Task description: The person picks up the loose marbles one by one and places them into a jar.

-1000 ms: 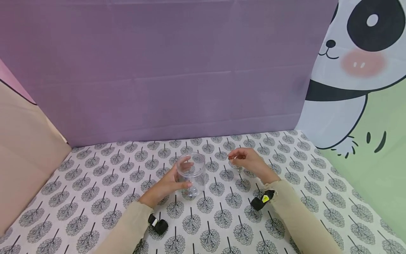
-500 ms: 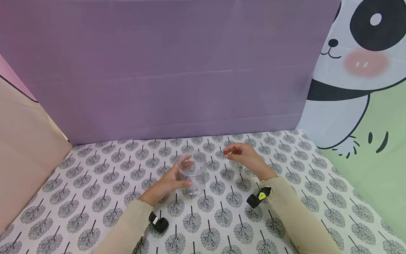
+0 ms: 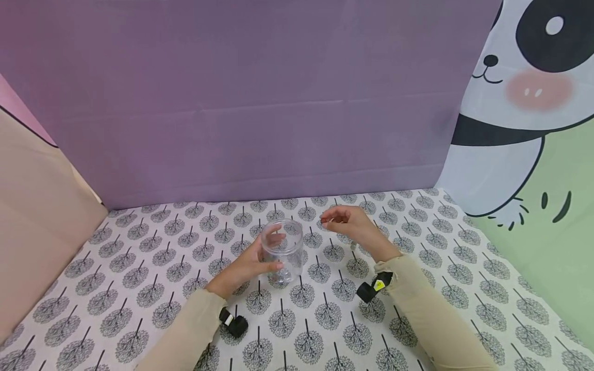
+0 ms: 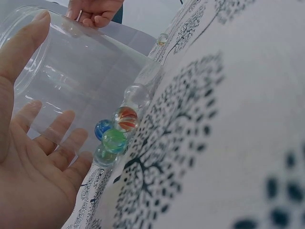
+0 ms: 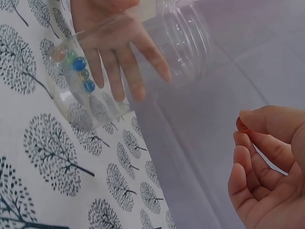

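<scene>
My left hand [image 3: 250,263] holds a clear plastic jar [image 3: 292,257] that stands upright on the cloth, thumb at the near side and fingers round the far side. The jar has no lid on. At its bottom lie several glass marbles, among them an orange-striped marble [image 4: 125,119], a green marble [image 4: 114,140] and a blue marble [image 5: 79,63]. To the right of the jar, above the cloth, my right hand [image 3: 355,226] pinches a red marble [image 5: 242,125] between thumb and index finger.
One clear marble [image 3: 353,246] lies on the cloth below my right hand. A white tablecloth [image 3: 315,322] printed with dark trees covers the table. Behind it hangs a purple cloth wall [image 3: 278,129], with a panda-print cloth [image 3: 510,154] at the right.
My right hand has moved left towards the jar with the red marble. My left hand and the jar have stayed in place; the head view has shifted slightly.
</scene>
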`<state>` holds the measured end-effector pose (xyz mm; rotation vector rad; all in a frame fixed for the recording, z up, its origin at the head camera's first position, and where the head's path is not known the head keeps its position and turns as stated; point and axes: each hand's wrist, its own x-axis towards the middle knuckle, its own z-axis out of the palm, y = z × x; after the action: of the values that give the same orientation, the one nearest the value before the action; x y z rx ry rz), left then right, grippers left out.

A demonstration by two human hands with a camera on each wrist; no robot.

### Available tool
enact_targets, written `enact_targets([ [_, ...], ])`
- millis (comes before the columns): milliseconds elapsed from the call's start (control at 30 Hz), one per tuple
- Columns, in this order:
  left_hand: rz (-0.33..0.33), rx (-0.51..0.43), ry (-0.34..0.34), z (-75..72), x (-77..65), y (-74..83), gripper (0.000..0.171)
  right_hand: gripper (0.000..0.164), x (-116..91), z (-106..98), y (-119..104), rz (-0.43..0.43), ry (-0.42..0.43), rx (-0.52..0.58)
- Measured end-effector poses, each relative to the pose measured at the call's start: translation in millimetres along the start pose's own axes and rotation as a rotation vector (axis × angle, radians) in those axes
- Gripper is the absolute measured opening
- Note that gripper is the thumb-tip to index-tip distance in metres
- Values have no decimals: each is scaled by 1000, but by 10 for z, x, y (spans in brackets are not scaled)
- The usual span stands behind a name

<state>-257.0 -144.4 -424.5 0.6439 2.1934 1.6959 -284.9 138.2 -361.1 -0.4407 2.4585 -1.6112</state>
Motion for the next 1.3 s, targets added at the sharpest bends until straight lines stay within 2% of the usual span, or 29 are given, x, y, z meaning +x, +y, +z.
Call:
enact_targets([
  [333, 13, 4, -7, -2, 8, -4, 87, 22, -9, 60, -112, -26, -20, 14],
  [667, 23, -38, -11, -3, 7, 2, 87, 25, 21, 151, -161, -89, -19, 23],
  [1100, 10, -42, -12, -2, 15, -6, 90, 22, 44, 261, -212, -88, -22, 14],
  [1300, 0, -39, -12, 2, 10, -8, 89, 22, 60, 305, -207, -123, -35, 9],
])
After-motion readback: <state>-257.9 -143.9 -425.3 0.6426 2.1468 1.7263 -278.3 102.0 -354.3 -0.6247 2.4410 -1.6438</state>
